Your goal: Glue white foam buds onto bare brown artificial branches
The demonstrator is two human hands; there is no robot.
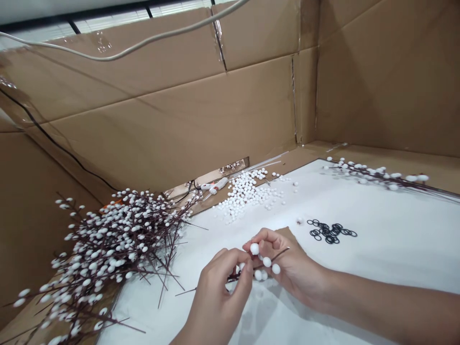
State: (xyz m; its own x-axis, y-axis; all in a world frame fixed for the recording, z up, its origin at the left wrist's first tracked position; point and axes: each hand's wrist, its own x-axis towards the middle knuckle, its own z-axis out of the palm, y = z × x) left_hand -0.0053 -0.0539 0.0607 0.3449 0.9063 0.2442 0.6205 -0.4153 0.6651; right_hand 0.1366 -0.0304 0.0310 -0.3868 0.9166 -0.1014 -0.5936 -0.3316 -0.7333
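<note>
Pinching a twig (281, 254) with white berries (267, 262), both hands (220, 282) curl nearly closed above the white tabletop (381, 254).

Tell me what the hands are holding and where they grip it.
Both the left hand and right hand hold a dark twig with white berries, fingertips pinching around its berried part.

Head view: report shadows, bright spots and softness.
In the head view, a soft shadow falls on the white tabletop below the right hand; in the same view, bright strips line the top left, and the lower-left berries look slightly soft.
</note>
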